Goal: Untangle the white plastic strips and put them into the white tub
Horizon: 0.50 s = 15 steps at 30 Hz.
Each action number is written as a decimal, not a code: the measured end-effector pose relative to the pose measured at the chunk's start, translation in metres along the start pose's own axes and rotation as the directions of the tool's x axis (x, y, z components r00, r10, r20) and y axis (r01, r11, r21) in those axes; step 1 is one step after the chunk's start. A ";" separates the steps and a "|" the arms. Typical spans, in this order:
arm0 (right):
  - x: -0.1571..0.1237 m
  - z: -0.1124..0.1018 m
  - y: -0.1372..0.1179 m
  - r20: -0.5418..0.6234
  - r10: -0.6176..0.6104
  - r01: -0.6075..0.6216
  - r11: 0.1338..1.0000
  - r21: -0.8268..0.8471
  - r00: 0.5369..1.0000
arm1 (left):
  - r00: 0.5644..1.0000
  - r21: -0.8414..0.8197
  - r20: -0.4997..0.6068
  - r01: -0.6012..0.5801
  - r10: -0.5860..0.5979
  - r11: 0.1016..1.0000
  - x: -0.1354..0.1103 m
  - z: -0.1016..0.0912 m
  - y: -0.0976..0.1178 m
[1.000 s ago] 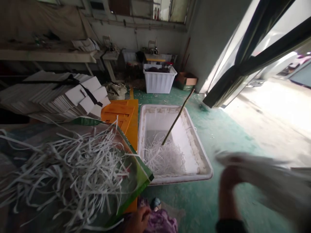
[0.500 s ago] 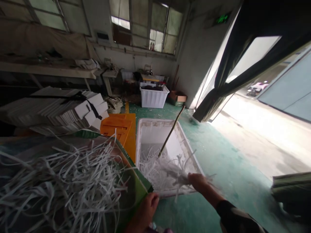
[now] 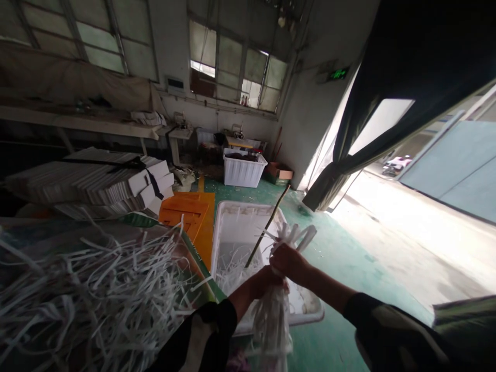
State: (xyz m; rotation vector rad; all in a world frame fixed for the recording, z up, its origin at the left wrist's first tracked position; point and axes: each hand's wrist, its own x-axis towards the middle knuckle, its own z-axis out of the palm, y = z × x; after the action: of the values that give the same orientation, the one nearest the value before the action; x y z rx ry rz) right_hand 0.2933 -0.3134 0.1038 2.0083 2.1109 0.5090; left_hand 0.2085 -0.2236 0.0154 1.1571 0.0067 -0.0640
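A bundle of white strips [image 3: 273,315] hangs in front of me, its short ends fanning out above my fists. My right hand [image 3: 289,262] is wrapped round the upper part of the bundle. Just below and left of it, my left hand [image 3: 271,279] grips the same bundle. Behind the hands stands a white plastic tub [image 3: 232,211] with more loose strips [image 3: 232,271] inside and a thin stick [image 3: 267,226] leaning up out of it. To the left, a large tangled heap of white strips [image 3: 116,289] fills an open sack with a green edge [image 3: 197,258].
An orange plastic piece [image 3: 186,212] lies between the sack and the tub. Strapped stacks of white card [image 3: 96,175] are at left. Farther back are another white bin [image 3: 244,170] and a cardboard box [image 3: 279,173]. A dark curtain [image 3: 329,181] hangs at the bright doorway.
My right hand has lifted the strips up from the tub. My left hand has left the sack's edge and closed on the bundle beneath my right. The view has tilted up slightly.
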 end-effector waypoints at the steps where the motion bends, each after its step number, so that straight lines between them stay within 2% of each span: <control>1: -0.001 -0.005 0.005 -0.039 -0.012 0.014 0.998 0.062 0.999 | 1.000 -0.051 -0.024 -0.013 0.012 0.999 0.002 0.000 0.000; 4: -0.019 -0.015 0.012 -0.148 0.070 -0.016 0.942 0.334 0.987 | 0.995 -0.060 -0.067 -0.073 0.069 0.996 0.013 0.001 0.011; 6: -0.042 -0.011 0.014 -0.234 0.263 -0.086 0.815 0.573 0.936 | 0.993 -0.062 -0.098 -0.073 0.067 0.995 0.022 0.004 0.024; 7: -0.056 -0.005 0.015 -0.266 0.415 -0.121 0.703 0.701 0.870 | 0.990 -0.073 -0.130 -0.066 0.056 0.995 0.027 0.006 0.030; 8: -0.069 0.004 0.015 -0.261 0.582 -0.144 0.557 0.818 0.770 | 0.984 -0.091 -0.174 -0.059 0.042 0.994 0.032 0.008 0.035; 9: -0.080 0.014 0.015 -0.204 0.730 -0.147 0.386 0.911 0.652 | 0.975 -0.111 -0.221 -0.057 0.031 0.992 0.037 0.012 0.038; 10: -0.088 0.024 0.014 -0.099 0.830 -0.134 0.205 0.970 0.549 | 0.964 -0.126 -0.265 -0.060 0.025 0.990 0.043 0.015 0.041; 11: -0.092 0.034 0.012 0.025 0.869 -0.110 0.033 0.993 0.493 | 0.954 -0.133 -0.298 -0.070 0.028 0.989 0.048 0.019 0.042; 12: -0.093 0.042 0.009 0.134 0.859 -0.079 -0.109 0.991 0.493 | 0.944 -0.133 -0.326 -0.090 0.042 0.987 0.055 0.024 0.042; 14: -0.083 0.052 -0.001 0.257 0.767 -0.025 -0.300 0.954 0.589 | 0.912 -0.124 -0.404 -0.136 0.075 0.983 0.067 0.033 0.040; 15: -0.075 0.054 -0.007 0.269 0.728 0.005 -0.350 0.937 0.630 | 0.882 -0.115 -0.463 -0.156 0.086 0.981 0.074 0.038 0.039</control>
State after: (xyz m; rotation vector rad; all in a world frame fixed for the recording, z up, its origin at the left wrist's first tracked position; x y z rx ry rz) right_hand 0.3111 -0.3812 0.0439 4.0219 1.7869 -1.5502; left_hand 0.2831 -0.2463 0.0631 0.9973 0.3523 0.3194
